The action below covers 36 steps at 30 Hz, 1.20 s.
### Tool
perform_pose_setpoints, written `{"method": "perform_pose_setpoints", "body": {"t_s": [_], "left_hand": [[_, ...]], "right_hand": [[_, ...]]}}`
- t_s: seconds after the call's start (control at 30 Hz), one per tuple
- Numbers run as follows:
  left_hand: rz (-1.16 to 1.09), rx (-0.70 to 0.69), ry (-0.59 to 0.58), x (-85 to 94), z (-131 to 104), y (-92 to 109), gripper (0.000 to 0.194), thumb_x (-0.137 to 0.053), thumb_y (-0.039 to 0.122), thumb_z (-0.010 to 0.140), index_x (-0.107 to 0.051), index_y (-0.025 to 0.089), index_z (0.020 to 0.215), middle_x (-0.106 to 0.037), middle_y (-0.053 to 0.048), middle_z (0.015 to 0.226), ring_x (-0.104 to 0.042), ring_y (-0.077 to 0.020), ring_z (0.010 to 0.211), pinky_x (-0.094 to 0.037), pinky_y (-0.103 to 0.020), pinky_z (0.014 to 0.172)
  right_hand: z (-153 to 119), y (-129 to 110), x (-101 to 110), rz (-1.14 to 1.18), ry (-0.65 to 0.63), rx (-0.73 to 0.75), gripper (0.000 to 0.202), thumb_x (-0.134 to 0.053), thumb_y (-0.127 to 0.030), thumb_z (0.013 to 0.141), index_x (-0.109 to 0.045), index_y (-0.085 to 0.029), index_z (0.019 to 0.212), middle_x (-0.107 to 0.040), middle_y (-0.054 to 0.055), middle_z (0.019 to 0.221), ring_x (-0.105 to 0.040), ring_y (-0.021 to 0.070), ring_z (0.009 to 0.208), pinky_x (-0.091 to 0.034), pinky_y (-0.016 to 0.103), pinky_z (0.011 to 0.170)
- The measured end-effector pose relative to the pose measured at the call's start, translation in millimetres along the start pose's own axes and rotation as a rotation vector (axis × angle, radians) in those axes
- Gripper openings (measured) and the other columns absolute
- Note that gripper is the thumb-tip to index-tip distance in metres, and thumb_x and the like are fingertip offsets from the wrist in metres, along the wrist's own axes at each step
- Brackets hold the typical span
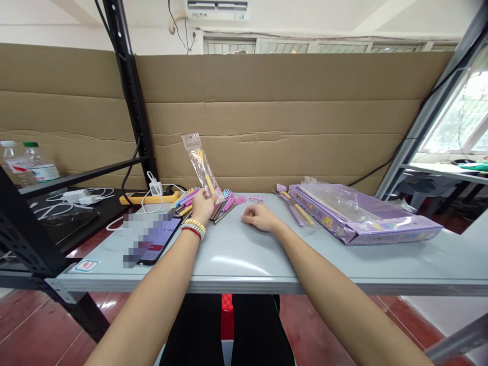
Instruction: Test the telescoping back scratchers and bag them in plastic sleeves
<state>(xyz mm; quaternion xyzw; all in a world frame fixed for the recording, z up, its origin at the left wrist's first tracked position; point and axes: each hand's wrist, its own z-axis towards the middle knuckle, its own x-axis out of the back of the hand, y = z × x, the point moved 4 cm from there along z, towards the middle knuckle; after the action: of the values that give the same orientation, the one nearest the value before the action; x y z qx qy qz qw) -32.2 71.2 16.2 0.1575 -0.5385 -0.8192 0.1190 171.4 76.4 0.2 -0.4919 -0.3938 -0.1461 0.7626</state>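
Note:
My left hand (203, 206) is closed on the lower end of a clear zip bag (193, 145). Inside this upright, slightly tilted bag is a yellow back scratcher (208, 182) with a hand-shaped head. Below and around that hand lies a pile of loose back scratchers (227, 204) with pink, blue, purple and yellow parts and metal rods. My right hand (259, 217) rests on the table in a loose fist, with nothing visible in it. Just beyond it lies a small pink label (256, 199).
Bagged back scratchers (299, 211) lie right of my right hand, beside a purple box (354, 236) with clear plastic on it. A phone (162, 239) lies at the left, near a yellow power strip (152, 197) with white cables. Cardboard (285, 117) walls the back.

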Motion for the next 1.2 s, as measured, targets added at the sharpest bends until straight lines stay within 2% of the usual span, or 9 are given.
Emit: {"method": "perform_pose_setpoints", "body": {"t_s": [0.27, 0.63, 0.9, 1.07, 1.2], "left_hand": [[0.066, -0.023, -0.019, -1.1, -0.4, 1.6, 0.021, -0.062, 0.012, 0.068, -0.06, 0.015, 0.089, -0.07, -0.008, 0.095, -0.066, -0.0191, 0.09, -0.05, -0.033, 0.086], [0.119, -0.061, -0.018, -0.4, 0.8, 0.1, 0.023, -0.064, 0.013, 0.068, -0.062, 0.015, 0.091, -0.07, -0.009, 0.097, -0.065, -0.0219, 0.094, -0.05, -0.036, 0.088], [0.195, -0.078, -0.018, -0.5, -2.9, 6.7, 0.025, -0.062, 0.009, 0.07, -0.061, 0.015, 0.094, -0.07, -0.009, 0.1, -0.066, -0.0201, 0.094, -0.05, -0.033, 0.088], [0.188, -0.09, -0.133, -10.0, -13.2, 12.8, 0.032, -0.06, 0.004, 0.071, -0.059, 0.014, 0.101, -0.07, -0.011, 0.103, -0.068, -0.02, 0.092, -0.051, -0.034, 0.087], [0.208, -0.111, -0.176, -15.3, -20.6, 16.5, 0.036, -0.059, 0.002, 0.071, -0.059, 0.014, 0.105, -0.07, -0.012, 0.103, -0.068, -0.0209, 0.094, -0.051, -0.036, 0.089]], "right_hand": [[0.0, 1.3, -0.5, -0.005, -0.002, 0.009, 0.016, -0.061, -0.031, 0.073, -0.062, -0.015, 0.072, -0.062, 0.001, 0.062, -0.052, 0.0112, 0.057, -0.037, 0.024, 0.057], [-2.3, -4.8, 1.0, -0.037, 0.006, 0.018, 0.014, -0.061, -0.03, 0.073, -0.062, -0.015, 0.071, -0.061, 0.001, 0.062, -0.052, 0.0121, 0.059, -0.037, 0.024, 0.059], [-2.2, -7.4, 1.0, -0.045, 0.014, 0.012, 0.012, -0.062, -0.026, 0.073, -0.062, -0.015, 0.07, -0.061, 0.001, 0.062, -0.052, 0.0119, 0.06, -0.037, 0.023, 0.058], [-3.2, -9.1, 0.8, -0.044, 0.007, -0.011, 0.011, -0.063, -0.025, 0.074, -0.062, -0.014, 0.07, -0.062, 0.001, 0.063, -0.052, 0.0111, 0.059, -0.036, 0.023, 0.057], [-4.0, -9.3, 1.1, -0.064, 0.011, -0.013, 0.011, -0.062, -0.025, 0.074, -0.063, -0.015, 0.072, -0.06, 0.0, 0.061, -0.051, 0.0107, 0.058, -0.036, 0.023, 0.058]]}}
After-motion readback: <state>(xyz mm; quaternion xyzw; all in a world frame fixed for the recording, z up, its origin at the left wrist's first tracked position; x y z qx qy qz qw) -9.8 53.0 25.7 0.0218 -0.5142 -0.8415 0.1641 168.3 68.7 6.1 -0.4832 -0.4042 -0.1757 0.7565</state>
